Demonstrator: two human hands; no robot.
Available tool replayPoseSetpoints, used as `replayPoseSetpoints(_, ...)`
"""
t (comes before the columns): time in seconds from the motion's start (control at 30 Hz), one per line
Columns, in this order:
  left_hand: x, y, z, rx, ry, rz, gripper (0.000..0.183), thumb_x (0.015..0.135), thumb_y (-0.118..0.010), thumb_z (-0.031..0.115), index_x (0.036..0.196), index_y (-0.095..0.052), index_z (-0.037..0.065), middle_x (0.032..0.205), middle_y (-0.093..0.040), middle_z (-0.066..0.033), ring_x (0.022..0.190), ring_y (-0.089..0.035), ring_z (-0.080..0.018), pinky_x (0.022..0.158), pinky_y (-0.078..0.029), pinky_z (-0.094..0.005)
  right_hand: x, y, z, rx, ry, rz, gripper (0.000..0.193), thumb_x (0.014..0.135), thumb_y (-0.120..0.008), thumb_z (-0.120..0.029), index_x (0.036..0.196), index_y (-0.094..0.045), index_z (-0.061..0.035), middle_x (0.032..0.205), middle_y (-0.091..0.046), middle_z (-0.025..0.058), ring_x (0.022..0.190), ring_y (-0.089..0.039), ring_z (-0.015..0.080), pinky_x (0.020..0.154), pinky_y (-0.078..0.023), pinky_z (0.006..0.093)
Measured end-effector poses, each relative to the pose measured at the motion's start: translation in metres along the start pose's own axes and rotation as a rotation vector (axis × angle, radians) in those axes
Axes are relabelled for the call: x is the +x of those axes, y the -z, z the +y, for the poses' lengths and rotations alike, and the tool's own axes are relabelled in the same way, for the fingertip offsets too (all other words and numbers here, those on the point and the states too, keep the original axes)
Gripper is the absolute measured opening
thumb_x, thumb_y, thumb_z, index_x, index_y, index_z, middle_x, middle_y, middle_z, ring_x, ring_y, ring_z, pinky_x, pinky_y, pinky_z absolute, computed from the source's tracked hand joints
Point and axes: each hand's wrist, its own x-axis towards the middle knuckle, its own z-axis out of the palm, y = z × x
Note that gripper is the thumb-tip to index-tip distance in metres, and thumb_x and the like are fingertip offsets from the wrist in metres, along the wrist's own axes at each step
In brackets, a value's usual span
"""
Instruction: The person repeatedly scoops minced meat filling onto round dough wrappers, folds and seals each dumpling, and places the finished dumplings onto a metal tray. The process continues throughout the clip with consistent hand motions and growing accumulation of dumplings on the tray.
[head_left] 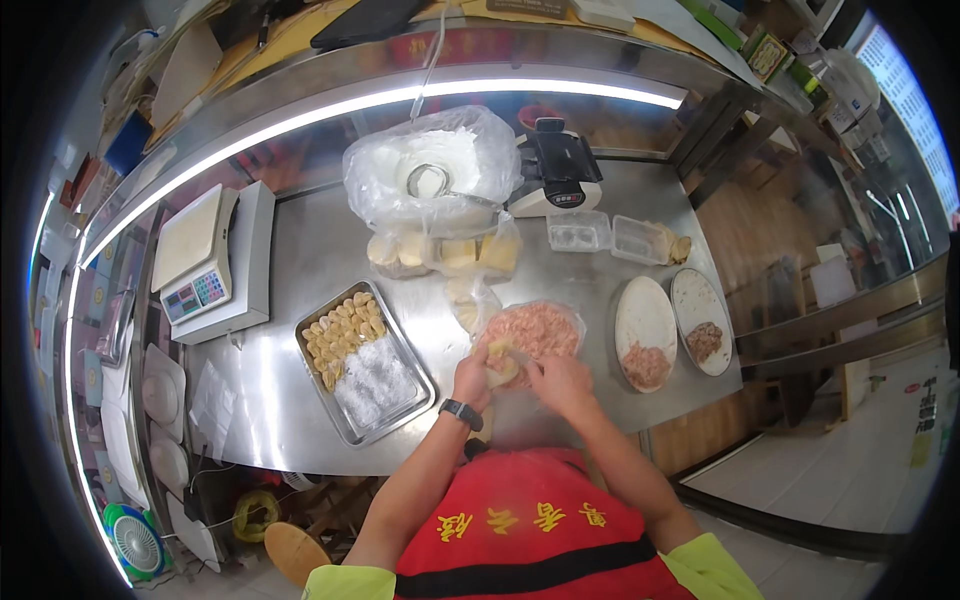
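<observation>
Just in front of my red apron, my left hand point(472, 382), with a watch at the wrist, holds a pale yellow dough wrapper point(497, 362) in curled fingers. My right hand point(562, 384) is close beside it, its fingers pinched together. Whatever those fingers grip is too small to make out. Beyond both hands lies a mound of pink minced meat point(540, 325) on clear plastic. To the left, a metal tray point(428, 392) bears rows of folded dumplings point(345, 328) at its far end and white flour point(372, 382) at its near end.
A plastic-lined tub of flour point(385, 160) with a sieve stands at the back, with bagged wrapper stacks point(462, 252) before it. Behind are a black-and-white device point(562, 170) and clear boxes point(578, 232). Oval plates point(640, 310) with meat lie right; a scale point(200, 265) stands left.
</observation>
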Motion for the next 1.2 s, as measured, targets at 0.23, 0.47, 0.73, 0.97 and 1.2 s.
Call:
replayPoseSetpoints(0.23, -0.001, 0.003, 0.011, -0.087, 0.030, -0.026, 0.041, 0.101, -0.036, 0.031, 0.121, -0.048, -0.003, 0.115, -0.058, -0.0133, 0.104, -0.058, -0.0258, 0.093, -0.047, -0.0398, 0.014, -0.034, 0.050, 0.118, -0.045, -0.001, 0.038, 0.088, -0.050, -0.038, 0.086, -0.066, -0.0038, 0.085, -0.065, 0.0203, 0.080, -0.062, 0.0383, 0.069, -0.048, 0.0471)
replayPoseSetpoints(0.47, -0.009, 0.007, 0.010, -0.201, 0.037, -0.042, 0.041, 0.101, -0.035, 0.031, 0.122, -0.047, -0.003, 0.114, -0.057, -0.0120, 0.102, -0.058, -0.0260, 0.092, -0.046, -0.0412, -0.019, -0.006, 0.025, 0.416, -0.018, -0.105, 0.043, 0.091, -0.050, -0.039, 0.083, -0.063, 0.0012, 0.077, -0.062, 0.0233, 0.074, -0.061, 0.0398, 0.065, -0.045, 0.0463)
replayPoseSetpoints(0.73, -0.014, -0.007, 0.007, -0.158, 0.040, -0.042, 0.044, 0.102, -0.031, 0.032, 0.123, -0.046, -0.004, 0.115, -0.057, -0.0142, 0.103, -0.058, -0.0262, 0.091, -0.047, -0.0425, -0.011, -0.028, 0.008, 0.330, 0.014, -0.204, 0.047, 0.090, -0.049, -0.042, 0.079, -0.064, 0.0019, 0.073, -0.062, 0.0218, 0.072, -0.063, 0.0356, 0.064, -0.046, 0.0428)
replayPoseSetpoints(0.97, -0.016, -0.005, 0.009, -0.024, 0.018, -0.005, 0.045, 0.101, -0.032, 0.033, 0.118, -0.051, -0.004, 0.109, -0.059, -0.0138, 0.099, -0.059, -0.0244, 0.085, -0.050, -0.0397, -0.015, -0.014, -0.005, 0.280, 0.028, -0.252, 0.050, 0.091, -0.045, -0.044, 0.081, -0.066, 0.0002, 0.075, -0.064, 0.0203, 0.075, -0.064, 0.0348, 0.066, -0.048, 0.0418)
replayPoseSetpoints(1.2, -0.021, -0.010, 0.001, 0.049, 0.009, -0.089, 0.048, 0.101, -0.035, 0.038, 0.117, -0.053, -0.003, 0.110, -0.060, -0.0109, 0.091, -0.062, -0.0212, 0.079, -0.052, -0.0343, -0.005, -0.029, -0.003, 0.241, -0.051, -0.305, 0.050, 0.091, -0.045, -0.044, 0.082, -0.066, 0.0007, 0.073, -0.064, 0.0189, 0.071, -0.065, 0.0286, 0.066, -0.049, 0.0388)
